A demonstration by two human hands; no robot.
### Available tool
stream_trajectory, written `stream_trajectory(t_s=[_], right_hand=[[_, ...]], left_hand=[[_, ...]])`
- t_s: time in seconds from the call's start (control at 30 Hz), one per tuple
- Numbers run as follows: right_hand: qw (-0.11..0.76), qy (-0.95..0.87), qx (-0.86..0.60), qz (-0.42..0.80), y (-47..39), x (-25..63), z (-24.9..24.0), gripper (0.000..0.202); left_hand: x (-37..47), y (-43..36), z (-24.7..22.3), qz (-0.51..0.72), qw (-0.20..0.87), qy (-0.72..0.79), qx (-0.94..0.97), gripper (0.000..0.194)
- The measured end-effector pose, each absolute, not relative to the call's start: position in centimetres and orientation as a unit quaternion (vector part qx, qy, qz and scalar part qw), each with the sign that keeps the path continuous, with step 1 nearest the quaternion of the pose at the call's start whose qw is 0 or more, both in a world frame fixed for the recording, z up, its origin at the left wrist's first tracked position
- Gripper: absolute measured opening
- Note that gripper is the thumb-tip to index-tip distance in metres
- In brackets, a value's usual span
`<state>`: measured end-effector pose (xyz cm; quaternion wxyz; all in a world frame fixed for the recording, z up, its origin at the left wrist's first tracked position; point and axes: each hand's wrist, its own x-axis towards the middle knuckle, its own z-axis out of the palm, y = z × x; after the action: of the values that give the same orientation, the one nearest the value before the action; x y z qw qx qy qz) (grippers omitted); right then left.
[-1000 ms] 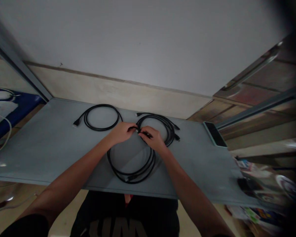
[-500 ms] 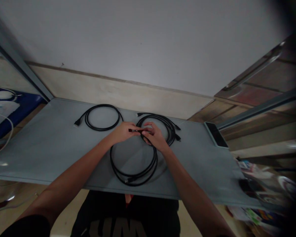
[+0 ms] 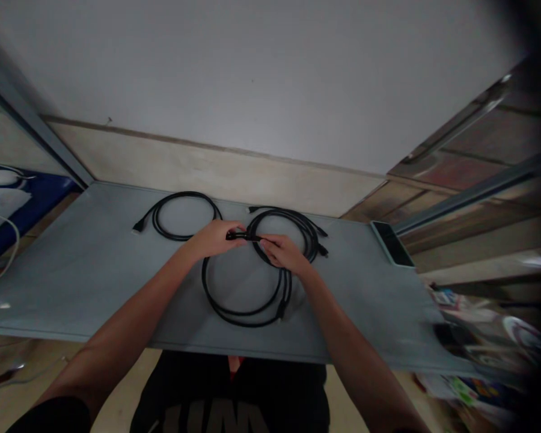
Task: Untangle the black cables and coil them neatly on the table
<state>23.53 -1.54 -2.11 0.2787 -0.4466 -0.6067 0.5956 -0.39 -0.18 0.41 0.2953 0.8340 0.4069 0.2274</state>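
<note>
Connector (image 3: 246,236) being held at both ends

In the head view, the left hand (image 3: 216,236) is gripping the left end of the black connector, thumb and fingers clamped on it. The right hand (image 3: 285,252) is pinching the other end between thumb and fingers. Whether one part or two are lying in line there, the view is not making clear. The connector is sitting over the middle of the grey table (image 3: 117,282), level and pointing sideways.

Cables are crowding the spot. The front coil (image 3: 252,325) is lying between the forearms, its loose plug (image 3: 281,310) resting at its right side. The right coil (image 3: 314,240) is spreading just behind the right hand, which is covering its near edge; the connector is crossing in front of its left side. The left coil (image 3: 177,237) is lying beyond the left hand, which is hiding part of its near right edge.

Farther off, a phone (image 3: 392,243) is lying near the table's right end, well apart from the hands. A blue surface (image 3: 40,204) is showing at far left, and blurred clutter (image 3: 491,337) is filling the right side.
</note>
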Motion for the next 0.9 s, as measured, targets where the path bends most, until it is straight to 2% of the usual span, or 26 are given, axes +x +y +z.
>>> stream_trajectory(t_s=[0.07,0.13,0.23,0.33,0.43,0.5,0.57,0.7,0.8,0.9], right_hand=[[0.243,-0.62,-0.44,0.603,-1.9,23.3,-1.9,0.036],[0.249,-0.602,-0.428,0.626,-2.0,23.5,-1.4,0.034],[0.316,-0.541,-0.383,0.679,-1.8,24.5,-0.4,0.031],[0.39,-0.496,-0.348,0.693,-1.5,25.9,0.7,0.045],[0.401,-0.497,-0.369,0.675,-1.2,26.5,0.9,0.059],[0.387,-0.524,-0.405,0.642,-1.1,26.4,0.5,0.06],[0.373,-0.564,-0.446,0.586,-0.8,26.3,0.0,0.057],[0.373,-0.619,-0.483,0.494,-0.2,26.6,-0.8,0.055],[0.366,-0.655,-0.487,0.448,0.3,27.1,-1.4,0.056],[0.33,-0.692,-0.482,0.423,0.6,27.3,-2.4,0.059]], left_hand=[[0.3,-0.7,0.2,0.199,0.296,0.384,0.852,0.029],[0.7,-0.8,0.2,0.2,0.312,0.382,0.847,0.025],[0.0,-0.3,0.6,0.238,0.395,0.419,0.782,0.025],[-1.5,0.6,1.1,0.272,0.545,0.432,0.665,0.025],[-2.7,1.2,1.0,0.302,0.628,0.4,0.596,0.021],[-3.3,1.3,0.7,0.299,0.645,0.389,0.586,0.019],[-3.8,1.3,0.7,0.268,0.66,0.386,0.587,0.026],[-4.3,1.2,1.3,0.248,0.654,0.392,0.598,0.055],[-3.8,1.2,1.3,0.277,0.585,0.419,0.637,0.052],[-3.0,1.5,0.6,0.301,0.47,0.461,0.69,0.045]])
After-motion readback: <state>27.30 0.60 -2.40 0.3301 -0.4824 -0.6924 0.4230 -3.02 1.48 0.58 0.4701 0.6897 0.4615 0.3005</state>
